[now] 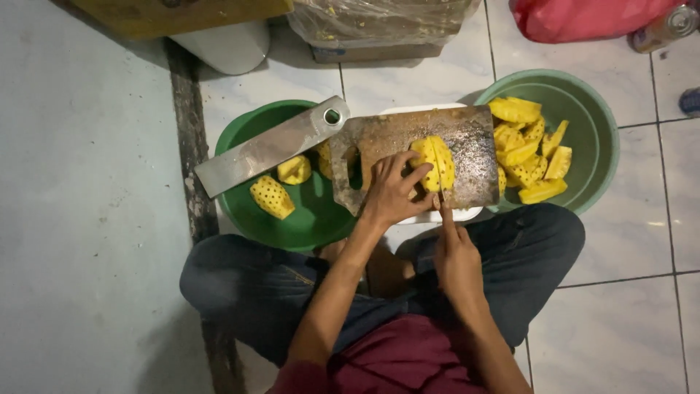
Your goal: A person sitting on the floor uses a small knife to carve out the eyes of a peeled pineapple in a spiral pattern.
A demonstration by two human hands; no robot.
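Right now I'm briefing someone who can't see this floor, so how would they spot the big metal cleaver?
Start at the dark green basin on the tiled floor, left of the wooden cutting board. The cleaver lies slanted across the basin's upper rim, above the peeled pineapples. It is the only flat grey steel slab there, with a round hole at its right end, and neither hand touches it.
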